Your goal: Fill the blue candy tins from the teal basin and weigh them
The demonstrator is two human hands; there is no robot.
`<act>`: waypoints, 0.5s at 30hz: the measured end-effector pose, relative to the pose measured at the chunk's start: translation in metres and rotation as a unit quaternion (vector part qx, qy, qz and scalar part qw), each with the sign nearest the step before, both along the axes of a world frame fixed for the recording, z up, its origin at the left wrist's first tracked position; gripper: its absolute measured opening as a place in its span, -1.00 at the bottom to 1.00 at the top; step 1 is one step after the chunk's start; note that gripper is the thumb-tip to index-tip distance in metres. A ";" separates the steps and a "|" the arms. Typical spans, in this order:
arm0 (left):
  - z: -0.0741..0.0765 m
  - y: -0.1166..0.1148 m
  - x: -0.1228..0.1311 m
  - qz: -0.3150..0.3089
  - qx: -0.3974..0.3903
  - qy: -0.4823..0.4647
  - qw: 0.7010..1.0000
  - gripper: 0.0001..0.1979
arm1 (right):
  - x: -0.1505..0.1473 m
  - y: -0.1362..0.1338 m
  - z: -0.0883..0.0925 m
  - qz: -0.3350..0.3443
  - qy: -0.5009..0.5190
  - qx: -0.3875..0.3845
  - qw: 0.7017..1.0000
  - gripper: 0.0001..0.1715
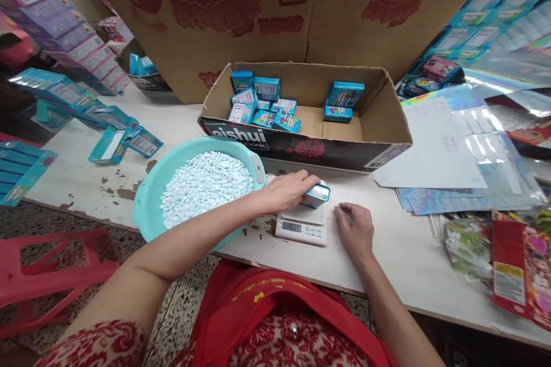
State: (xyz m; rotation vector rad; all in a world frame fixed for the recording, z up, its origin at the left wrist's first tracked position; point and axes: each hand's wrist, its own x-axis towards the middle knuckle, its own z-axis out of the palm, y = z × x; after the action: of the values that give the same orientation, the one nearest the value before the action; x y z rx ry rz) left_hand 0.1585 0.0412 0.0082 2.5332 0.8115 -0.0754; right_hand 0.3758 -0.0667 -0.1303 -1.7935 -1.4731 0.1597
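My left hand [289, 189] is closed around a small blue tin [317, 194] and holds it over the platform of a white digital scale [301, 228] on the table. My right hand [355, 230] rests on the table just right of the scale, fingers curled down; something small may lie under the fingertips, too hidden to name. A teal basin [148, 200] heaped with small white-blue tablets [205, 183] stands left of the scale.
An open cardboard tray [387, 126] behind the scale holds several blue packets [344, 100]. Holographic sheets and white paper [434, 149] lie at right, printed pouches [516, 264] beyond. Flat blue cartons [124, 137] sit at left, a red stool [47, 275] below.
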 end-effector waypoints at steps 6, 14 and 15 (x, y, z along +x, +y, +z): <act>0.014 0.002 -0.016 0.079 -0.125 -0.102 0.984 -0.57 | 0.001 -0.002 0.003 0.007 0.011 -0.004 1.000 -0.55; 0.088 0.007 -0.153 0.401 0.086 -0.291 0.865 -0.54 | 0.008 -0.004 0.000 -0.041 0.066 -0.077 0.994 -0.48; 0.094 0.007 -0.178 0.460 0.158 -0.256 0.836 -0.55 | 0.008 -0.004 0.003 -0.059 0.089 -0.075 0.991 -0.46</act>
State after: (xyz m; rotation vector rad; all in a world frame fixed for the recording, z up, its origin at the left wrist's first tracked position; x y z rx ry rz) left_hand -0.0196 0.0481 0.1019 1.9663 1.7774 1.0682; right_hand 0.3838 -0.0706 -0.1275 -1.9271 -1.2536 0.3708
